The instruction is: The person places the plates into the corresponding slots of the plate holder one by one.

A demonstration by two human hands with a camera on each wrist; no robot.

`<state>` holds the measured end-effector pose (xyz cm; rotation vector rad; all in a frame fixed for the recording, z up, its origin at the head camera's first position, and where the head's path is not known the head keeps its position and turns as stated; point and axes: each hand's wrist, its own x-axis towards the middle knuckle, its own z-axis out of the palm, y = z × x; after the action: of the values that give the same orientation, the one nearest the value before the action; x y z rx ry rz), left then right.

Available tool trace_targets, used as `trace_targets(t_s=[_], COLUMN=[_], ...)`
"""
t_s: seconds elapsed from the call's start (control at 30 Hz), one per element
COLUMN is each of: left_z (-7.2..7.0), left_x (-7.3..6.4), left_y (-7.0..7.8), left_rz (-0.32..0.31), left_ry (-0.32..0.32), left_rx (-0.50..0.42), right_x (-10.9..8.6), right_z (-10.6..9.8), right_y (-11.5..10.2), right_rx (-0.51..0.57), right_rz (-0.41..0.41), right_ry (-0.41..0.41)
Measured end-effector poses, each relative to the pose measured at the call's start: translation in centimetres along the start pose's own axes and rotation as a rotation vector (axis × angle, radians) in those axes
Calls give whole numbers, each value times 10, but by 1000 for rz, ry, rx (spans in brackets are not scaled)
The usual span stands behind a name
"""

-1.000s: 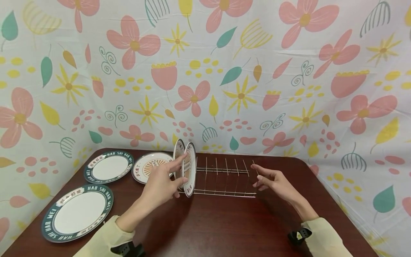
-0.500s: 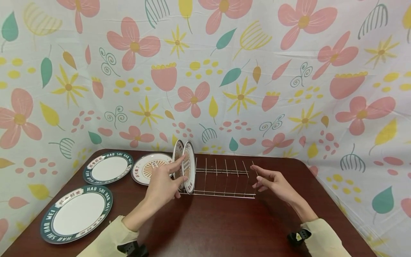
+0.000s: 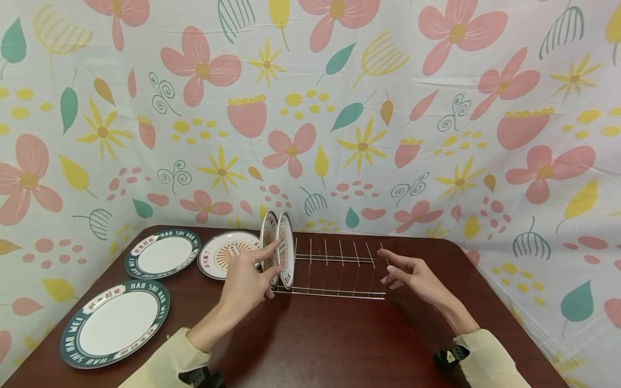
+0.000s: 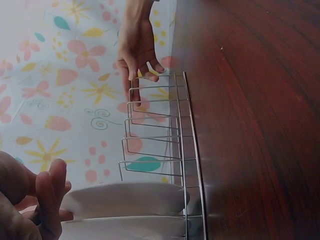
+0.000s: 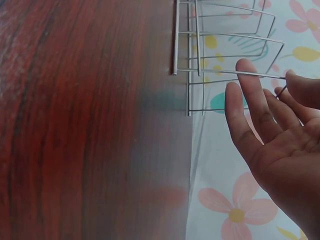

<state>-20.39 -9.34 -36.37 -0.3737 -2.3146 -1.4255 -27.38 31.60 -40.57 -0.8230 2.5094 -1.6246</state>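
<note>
A wire dish rack (image 3: 335, 294) stands on the table. In its left end two plates stand on edge, white with a patterned face. My left hand (image 3: 245, 280) pinches the right-hand plate (image 3: 288, 258) by its near side, thumb and forefinger at the edge. Just left of it stands the other upright plate (image 3: 268, 229), partly hidden by that hand. The left wrist view shows the pale backs of both, with the left fingers (image 4: 50, 200) at the rim. At the rack's right end, my right hand (image 3: 414, 275) holds the last wire (image 5: 260, 75) between thumb and fingers.
A patterned plate (image 3: 213, 267) lies flat left of the rack. Two green-rimmed plates, one farther back (image 3: 189, 261) and one nearer (image 3: 162, 310), lie on the left of the brown table (image 3: 330, 345). A flowered cloth (image 3: 310, 113) hangs behind.
The plate in my left hand has sunk slightly lower between the rack wires, and its lower edge has moved away from me. My right hand stays at the rack's end.
</note>
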Motion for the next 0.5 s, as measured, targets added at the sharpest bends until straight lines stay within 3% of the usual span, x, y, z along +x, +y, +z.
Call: trace_targets(t_s=[0.3,0.5], left_z=[-4,-22], left_x=[-10,-17], left_y=[5,7], left_rz=[-10,-27], left_ry=[-47,-40], left_rx=[33,-10], right_x=[0,0], right_z=[-1,-1], right_y=[1,0], right_rx=[3,2], right_rz=[-4,2], right_ry=[5,2])
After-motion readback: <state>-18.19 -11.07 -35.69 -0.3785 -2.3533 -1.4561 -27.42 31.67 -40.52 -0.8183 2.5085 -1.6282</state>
